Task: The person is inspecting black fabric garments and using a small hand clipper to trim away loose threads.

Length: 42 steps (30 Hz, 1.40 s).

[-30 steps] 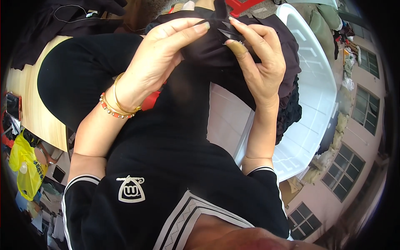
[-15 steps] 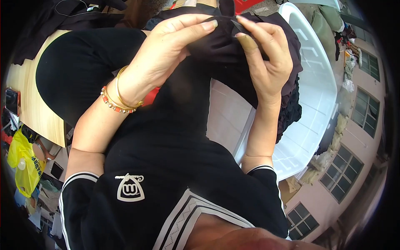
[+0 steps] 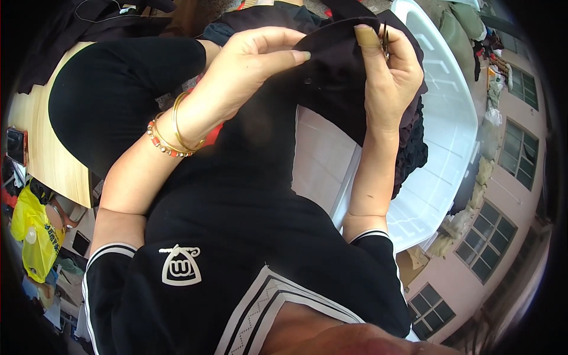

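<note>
A dark, nearly black garment (image 3: 331, 68) hangs between my hands at the top of the view and spreads down over the white bin. My left hand (image 3: 248, 65) pinches its edge between thumb and fingers; gold bangles circle that wrist. Higher and to the right, my right hand (image 3: 390, 77) grips a folded strip of the same cloth, its thumb in a tan finger cover (image 3: 367, 36). A slim dark metal tool (image 3: 386, 42), perhaps thread snips, shows between that thumb and the fingers. Most of the tool is hidden.
A large white plastic bin (image 3: 441, 148) stands at my right with bunched dark cloth (image 3: 412, 154) by its inner side. A light wooden surface (image 3: 50, 151) is at left, with a yellow plastic bag (image 3: 35, 236) below it. More dark cloth (image 3: 59, 47) lies at upper left.
My right hand has moved slightly up and right, turning its thumb upward onto the cloth. The hands are farther apart, and a wider stretch of the garment's edge shows between them.
</note>
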### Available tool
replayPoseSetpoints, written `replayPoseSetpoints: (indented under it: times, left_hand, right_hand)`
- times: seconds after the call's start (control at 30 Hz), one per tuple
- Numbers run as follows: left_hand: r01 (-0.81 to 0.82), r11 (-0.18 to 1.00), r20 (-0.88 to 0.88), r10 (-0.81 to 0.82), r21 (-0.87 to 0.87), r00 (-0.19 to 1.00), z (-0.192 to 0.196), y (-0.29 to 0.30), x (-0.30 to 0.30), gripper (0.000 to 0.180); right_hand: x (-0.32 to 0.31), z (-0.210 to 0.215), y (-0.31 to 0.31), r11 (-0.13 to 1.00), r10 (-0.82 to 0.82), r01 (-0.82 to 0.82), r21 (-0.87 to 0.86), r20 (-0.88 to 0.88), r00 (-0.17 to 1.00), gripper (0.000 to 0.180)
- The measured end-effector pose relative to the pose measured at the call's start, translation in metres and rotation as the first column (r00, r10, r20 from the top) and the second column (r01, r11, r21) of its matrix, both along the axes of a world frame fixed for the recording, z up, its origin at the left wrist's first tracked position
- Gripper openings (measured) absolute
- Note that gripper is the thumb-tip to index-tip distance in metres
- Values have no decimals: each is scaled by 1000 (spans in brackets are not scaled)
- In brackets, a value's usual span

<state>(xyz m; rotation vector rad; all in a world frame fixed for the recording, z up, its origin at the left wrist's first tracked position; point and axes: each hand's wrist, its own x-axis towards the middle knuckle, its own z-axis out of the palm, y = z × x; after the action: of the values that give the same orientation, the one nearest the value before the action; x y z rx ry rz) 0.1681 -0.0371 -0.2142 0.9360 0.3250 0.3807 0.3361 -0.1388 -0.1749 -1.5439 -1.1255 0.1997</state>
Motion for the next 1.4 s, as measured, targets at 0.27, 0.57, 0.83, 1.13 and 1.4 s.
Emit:
replayPoseSetpoints:
  times: [0.27,0.57,0.83,1.13,1.4]
  left_hand:
    - [-48,998,6,48,-36,999,3,4,-2,27]
    - [-100,990,44,96,95,994,4,2,-3,26]
    - [-82,954,28,77,290,997,3,5,-6,24]
    - [-96,926,54,82,364,995,-2,5,-6,22]
    - [-64,939,12,64,338,998,-4,7,-9,22]
  right_hand:
    - [-2,17,-6,989,123,-80,-125,393,911,33]
    - [-2,12,-5,972,212,-128,-196,505,837,35]
    - [-2,10,-6,963,238,-136,-232,503,831,32]
    - [-1,10,-5,959,261,-152,-237,540,800,29]
    - [-1,8,-6,962,248,-141,-234,529,812,28]
